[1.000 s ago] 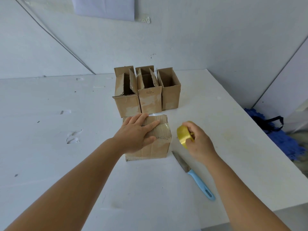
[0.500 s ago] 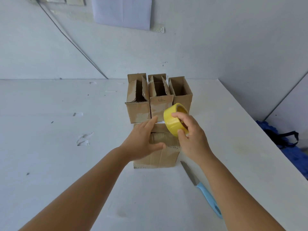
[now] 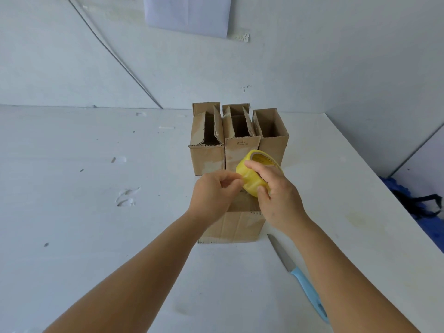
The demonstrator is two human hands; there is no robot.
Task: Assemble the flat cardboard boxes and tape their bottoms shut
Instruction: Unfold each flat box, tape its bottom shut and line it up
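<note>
While right grip (image 3: pixel 276 193) clamps yellow tape roll (image 3: pixel 252 181); left grip (image 3: pixel 216 191) pinches its edge

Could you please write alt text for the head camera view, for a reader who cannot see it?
Right hand holds a yellow tape roll above a cardboard box on a white table, while the left hand pinches at the roll's edge. Three open boxes stand behind, and a blue-handled knife lies to the right.
</note>
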